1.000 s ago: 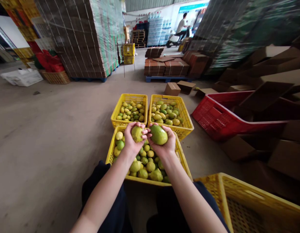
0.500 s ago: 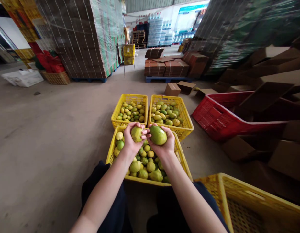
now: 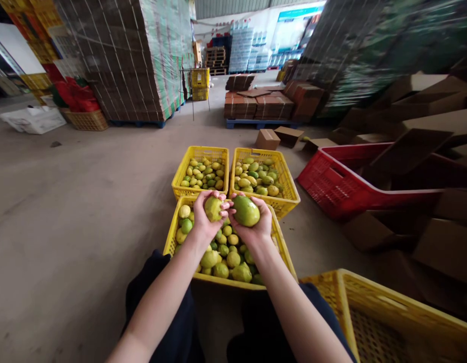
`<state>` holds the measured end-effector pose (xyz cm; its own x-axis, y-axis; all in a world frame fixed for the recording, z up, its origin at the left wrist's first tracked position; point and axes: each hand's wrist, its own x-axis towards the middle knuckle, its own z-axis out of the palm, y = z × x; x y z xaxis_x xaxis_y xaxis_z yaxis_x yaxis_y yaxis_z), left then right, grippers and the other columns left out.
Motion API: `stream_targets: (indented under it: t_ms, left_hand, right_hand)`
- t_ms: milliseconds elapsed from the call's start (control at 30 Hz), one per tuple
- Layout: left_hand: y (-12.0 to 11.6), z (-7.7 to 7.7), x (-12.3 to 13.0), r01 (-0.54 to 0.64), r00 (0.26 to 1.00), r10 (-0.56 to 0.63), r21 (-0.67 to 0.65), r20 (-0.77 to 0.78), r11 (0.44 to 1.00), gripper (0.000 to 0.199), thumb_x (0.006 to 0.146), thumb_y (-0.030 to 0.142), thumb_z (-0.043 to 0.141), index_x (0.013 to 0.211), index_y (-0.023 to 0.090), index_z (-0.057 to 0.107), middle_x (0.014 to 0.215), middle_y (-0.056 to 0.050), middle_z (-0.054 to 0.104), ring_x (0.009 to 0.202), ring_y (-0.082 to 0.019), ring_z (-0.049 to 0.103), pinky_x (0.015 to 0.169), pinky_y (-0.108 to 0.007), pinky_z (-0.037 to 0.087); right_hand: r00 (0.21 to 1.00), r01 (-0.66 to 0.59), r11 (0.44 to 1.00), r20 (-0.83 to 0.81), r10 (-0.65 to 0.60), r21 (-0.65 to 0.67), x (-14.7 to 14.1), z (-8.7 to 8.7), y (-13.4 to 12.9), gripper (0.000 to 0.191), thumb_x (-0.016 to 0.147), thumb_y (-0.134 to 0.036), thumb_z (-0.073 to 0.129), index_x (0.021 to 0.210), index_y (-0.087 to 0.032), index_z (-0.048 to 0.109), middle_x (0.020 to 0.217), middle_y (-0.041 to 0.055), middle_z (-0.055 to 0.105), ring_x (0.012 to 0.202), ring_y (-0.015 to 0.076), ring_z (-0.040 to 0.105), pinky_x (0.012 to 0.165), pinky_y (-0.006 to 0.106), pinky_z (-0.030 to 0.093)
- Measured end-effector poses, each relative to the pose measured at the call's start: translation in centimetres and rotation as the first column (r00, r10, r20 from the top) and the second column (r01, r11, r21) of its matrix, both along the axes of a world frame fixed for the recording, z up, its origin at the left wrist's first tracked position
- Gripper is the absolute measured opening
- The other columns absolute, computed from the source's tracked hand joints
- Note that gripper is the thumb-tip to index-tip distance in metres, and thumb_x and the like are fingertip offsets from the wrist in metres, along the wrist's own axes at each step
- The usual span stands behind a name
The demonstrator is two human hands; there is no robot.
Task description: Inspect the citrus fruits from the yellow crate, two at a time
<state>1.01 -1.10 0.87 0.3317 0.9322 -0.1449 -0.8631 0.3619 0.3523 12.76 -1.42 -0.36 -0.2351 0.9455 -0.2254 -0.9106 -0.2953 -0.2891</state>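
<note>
My left hand (image 3: 206, 217) is wrapped round a yellow-green lemon (image 3: 213, 208). Beside it, my right hand (image 3: 261, 222) holds a larger, greener fruit (image 3: 246, 210), its fingers curled round the right side and underneath. Both hands are raised over a yellow crate (image 3: 233, 285) of yellow and green lemons, and their fingertips nearly meet in the middle. Behind it stand two more yellow crates of lemons, one at the left (image 3: 174, 184) and one at the right (image 3: 289, 196).
An open yellow crate (image 3: 399, 305) stands at the lower right. Farther right are a red crate (image 3: 327, 184) and loose cardboard boxes (image 3: 418, 151). Flattened cartons lie on a blue pallet (image 3: 256, 122) ahead. Tall wrapped stacks (image 3: 112, 60) rise on both sides.
The view has shifted very slightly, so the crates appear a little farther left. Both hands keep their hold on the same fruits.
</note>
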Motion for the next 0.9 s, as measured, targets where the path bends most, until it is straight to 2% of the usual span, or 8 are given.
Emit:
stream_targets:
  t_ms: [367,467,567,667,767,900]
  left_hand:
    - [-0.3,-0.3,-0.9,-0.015,0.999,0.015,-0.006,-0.047,1.000,0.010,0.069,0.021,0.052,0.062,0.015,0.048,0.061,0.002,0.046,0.047,-0.006,0.046,0.036,-0.013,0.033]
    - [-0.2,-0.1,-0.6,-0.027,0.999,0.027,0.004,-0.041,1.000,0.010,0.070,0.021,0.053,0.062,0.015,0.049,0.061,0.001,0.048,0.048,-0.006,0.047,0.036,-0.013,0.033]
    - [-0.1,0.0,-0.3,-0.076,0.997,0.076,0.000,-0.031,0.997,0.008,0.073,0.022,0.055,0.074,0.015,0.057,0.068,0.000,0.054,0.052,-0.007,0.050,0.039,-0.013,0.037]
    - [0.0,0.1,-0.1,-0.065,0.998,0.066,-0.041,0.011,0.997,0.011,0.074,0.020,0.056,0.084,0.016,0.058,0.077,-0.003,0.058,0.056,-0.006,0.053,0.044,-0.013,0.042]
    - [0.0,0.1,0.0,-0.054,0.998,0.058,-0.106,0.036,0.993,0.005,0.074,0.017,0.055,0.075,0.013,0.056,0.074,-0.004,0.058,0.059,-0.007,0.055,0.050,-0.014,0.047]
    - [0.2,-0.3,0.2,-0.124,0.991,0.132,-0.211,0.024,0.970,0.004,0.071,0.017,0.057,0.073,0.013,0.055,0.069,-0.003,0.058,0.062,-0.010,0.058,0.057,-0.019,0.052]
  right_hand:
    - [0.998,-0.033,0.999,0.056,0.032,0.007,-0.3,-0.2,0.0,0.016,0.063,-0.020,0.053,0.077,-0.016,0.060,0.075,0.0056,0.068,0.063,0.0173,0.062,0.051,0.026,0.052]
    - [0.998,-0.004,1.000,0.064,0.004,0.012,-0.3,0.1,-0.1,0.017,0.064,-0.020,0.054,0.078,-0.015,0.060,0.075,0.0061,0.068,0.064,0.0174,0.062,0.051,0.027,0.052]
    - [0.994,0.065,0.998,0.087,-0.066,0.011,-0.1,0.6,-0.2,0.018,0.067,-0.021,0.057,0.083,-0.015,0.061,0.078,0.0065,0.068,0.068,0.0178,0.064,0.055,0.027,0.054]
    - [0.991,0.112,0.994,0.074,-0.110,-0.015,0.2,1.0,-0.3,0.017,0.070,-0.026,0.061,0.083,-0.015,0.060,0.076,0.0061,0.068,0.071,0.0178,0.064,0.060,0.027,0.055]
    - [0.987,0.152,0.987,0.058,-0.149,-0.050,0.7,1.1,-0.3,0.012,0.068,-0.021,0.062,0.078,-0.016,0.058,0.072,0.0044,0.067,0.071,0.0175,0.064,0.061,0.027,0.056]
    - [0.989,0.138,0.985,0.071,-0.131,-0.100,1.2,0.5,-0.1,0.012,0.067,-0.024,0.060,0.076,-0.017,0.059,0.067,0.0049,0.067,0.068,0.0194,0.065,0.057,0.029,0.055]
